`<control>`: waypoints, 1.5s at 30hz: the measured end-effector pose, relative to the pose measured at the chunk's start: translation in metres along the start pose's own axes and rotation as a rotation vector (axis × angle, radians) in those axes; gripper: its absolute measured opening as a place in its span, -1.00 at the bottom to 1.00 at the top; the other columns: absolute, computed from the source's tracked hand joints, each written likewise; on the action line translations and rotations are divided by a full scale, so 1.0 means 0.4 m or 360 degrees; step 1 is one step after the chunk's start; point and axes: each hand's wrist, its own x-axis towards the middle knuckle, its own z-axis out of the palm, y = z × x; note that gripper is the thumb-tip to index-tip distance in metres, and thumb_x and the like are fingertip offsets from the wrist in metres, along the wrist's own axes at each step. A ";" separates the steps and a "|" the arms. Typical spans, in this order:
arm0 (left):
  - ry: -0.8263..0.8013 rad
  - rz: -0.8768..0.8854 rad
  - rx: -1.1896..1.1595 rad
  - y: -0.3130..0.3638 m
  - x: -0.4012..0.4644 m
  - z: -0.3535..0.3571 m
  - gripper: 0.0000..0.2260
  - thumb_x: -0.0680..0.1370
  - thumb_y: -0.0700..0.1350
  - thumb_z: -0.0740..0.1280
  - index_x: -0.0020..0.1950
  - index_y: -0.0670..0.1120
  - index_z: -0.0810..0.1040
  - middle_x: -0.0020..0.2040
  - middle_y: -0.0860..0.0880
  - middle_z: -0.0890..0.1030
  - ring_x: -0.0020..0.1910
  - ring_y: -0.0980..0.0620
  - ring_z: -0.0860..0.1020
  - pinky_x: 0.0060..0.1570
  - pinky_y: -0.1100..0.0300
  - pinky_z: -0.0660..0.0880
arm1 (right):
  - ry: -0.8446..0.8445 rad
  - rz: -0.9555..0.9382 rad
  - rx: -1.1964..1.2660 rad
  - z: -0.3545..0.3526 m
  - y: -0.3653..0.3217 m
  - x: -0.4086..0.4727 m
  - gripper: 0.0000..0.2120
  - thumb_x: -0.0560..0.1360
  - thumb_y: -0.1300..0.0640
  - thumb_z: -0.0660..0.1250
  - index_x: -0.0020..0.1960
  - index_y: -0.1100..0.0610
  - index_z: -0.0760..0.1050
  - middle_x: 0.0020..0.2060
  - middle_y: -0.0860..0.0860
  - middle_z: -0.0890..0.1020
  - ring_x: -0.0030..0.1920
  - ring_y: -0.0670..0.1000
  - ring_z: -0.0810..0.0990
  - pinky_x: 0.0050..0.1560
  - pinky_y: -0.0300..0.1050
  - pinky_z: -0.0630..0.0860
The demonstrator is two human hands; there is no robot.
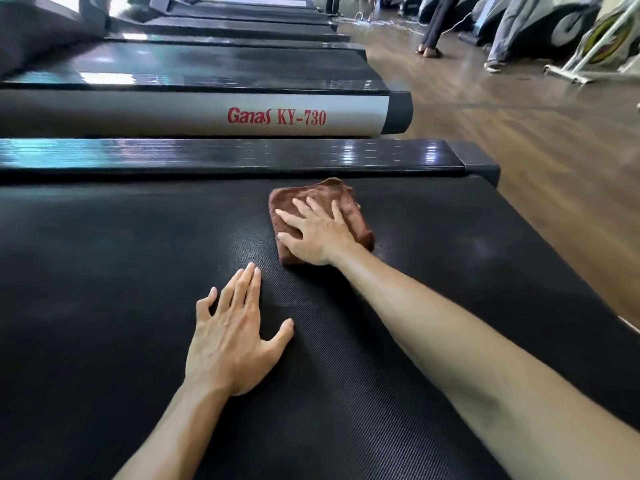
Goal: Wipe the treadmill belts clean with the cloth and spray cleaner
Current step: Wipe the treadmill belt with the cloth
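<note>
A black textured treadmill belt [121,271] fills the lower view. A folded brown cloth [349,206] lies on it near the far side rail. My right hand [313,232] presses flat on the cloth with fingers spread and straight. My left hand [232,337] rests flat on the bare belt nearer to me, fingers straight, holding nothing. No spray bottle is in view.
A glossy black side rail [242,155] borders the belt. Beyond it stands a neighbouring treadmill [207,116] marked "Ganas KY-730", then several more. Wooden floor [519,133] lies to the right, where people's legs [433,29] and gym equipment [588,46] stand.
</note>
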 end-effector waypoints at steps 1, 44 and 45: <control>-0.0005 0.0002 0.0002 0.001 -0.002 0.001 -0.07 0.42 0.45 -0.29 0.68 -0.04 -0.17 0.67 0.10 -0.20 0.62 0.19 -0.22 0.59 0.03 -0.11 | -0.0017 -0.0043 0.0033 -0.004 0.025 -0.018 -0.41 0.63 -0.35 0.05 0.64 -0.28 0.11 0.69 -0.07 0.02 0.68 -0.01 -0.11 0.59 0.30 -0.32; -0.0027 -0.0024 -0.0066 0.013 0.012 0.004 -0.04 0.40 0.45 -0.22 0.69 -0.07 -0.02 0.68 0.07 -0.07 0.64 0.14 -0.13 0.58 -0.02 -0.11 | 0.0010 0.0378 0.0035 -0.031 0.341 -0.543 -0.31 0.51 -0.51 -0.08 0.61 -0.41 -0.04 0.67 -0.23 -0.09 0.66 -0.08 -0.19 0.63 0.18 -0.25; -0.0035 -0.0013 -0.0096 0.027 0.020 0.001 -0.04 0.39 0.45 -0.22 0.69 -0.06 -0.03 0.68 0.07 -0.09 0.64 0.14 -0.14 0.59 -0.02 -0.13 | 0.0009 0.0463 0.0026 -0.032 0.367 -0.579 -0.30 0.50 -0.53 -0.09 0.62 -0.41 -0.03 0.67 -0.24 -0.09 0.66 -0.08 -0.17 0.62 0.17 -0.23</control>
